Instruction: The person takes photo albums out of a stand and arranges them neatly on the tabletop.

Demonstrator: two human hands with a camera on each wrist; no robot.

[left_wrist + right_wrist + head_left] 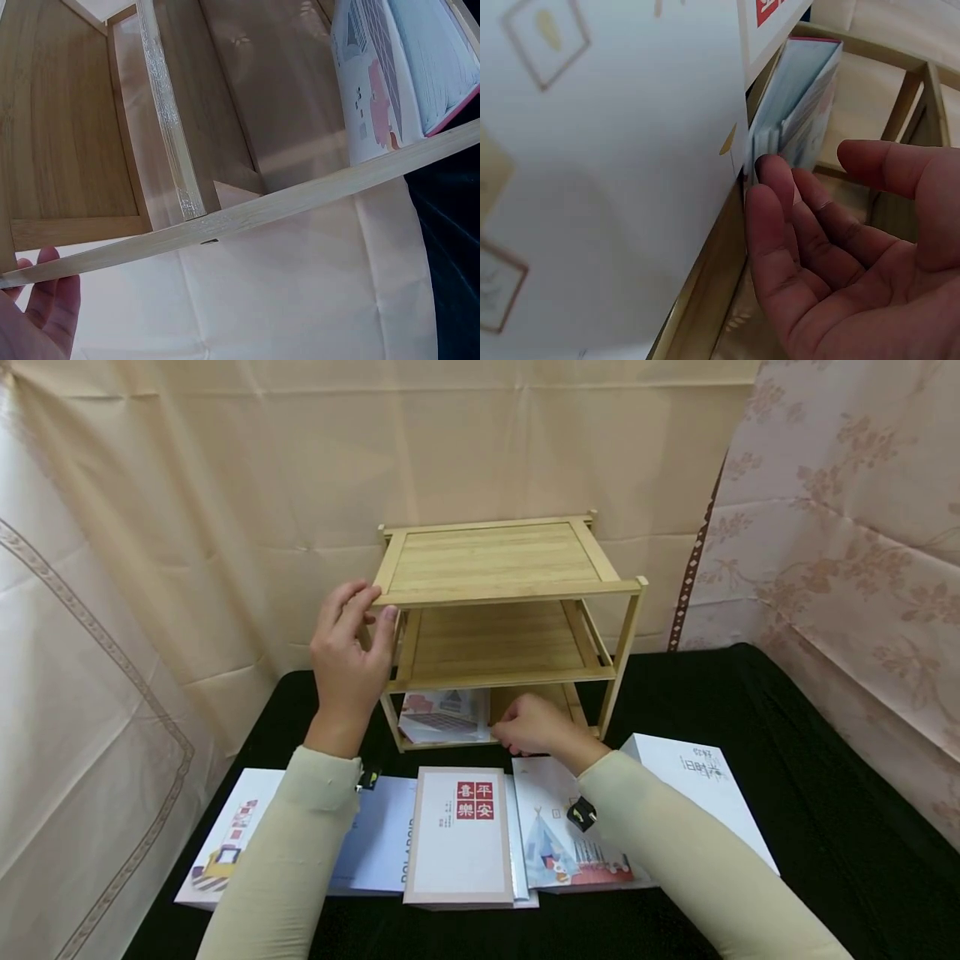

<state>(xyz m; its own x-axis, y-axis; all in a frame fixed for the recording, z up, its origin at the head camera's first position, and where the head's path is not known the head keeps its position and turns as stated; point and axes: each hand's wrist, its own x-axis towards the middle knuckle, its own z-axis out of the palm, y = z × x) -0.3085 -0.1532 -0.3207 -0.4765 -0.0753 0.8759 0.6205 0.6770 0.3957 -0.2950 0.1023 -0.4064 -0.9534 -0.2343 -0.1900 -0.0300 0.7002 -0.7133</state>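
A three-tier wooden shelf (498, 560) stands on the black cloth. My left hand (348, 652) holds its front left corner, with the fingers (56, 307) behind the post in the left wrist view. A thick book (446, 714) with a printed cover lies on the left of the bottom tier, its page edges showing in the left wrist view. My right hand (540, 727) is at the front of that tier, beside the book. In the right wrist view, its fingers (769, 232) are loosely bent near the book's page edge, the thumb apart; contact is unclear.
In front of the shelf lie a white book (232, 827), a blue one (378, 835), one with red seal characters (457, 860), a tent-picture book (547, 835) and a white one (697, 793). Beige curtain (487, 443) hangs behind.
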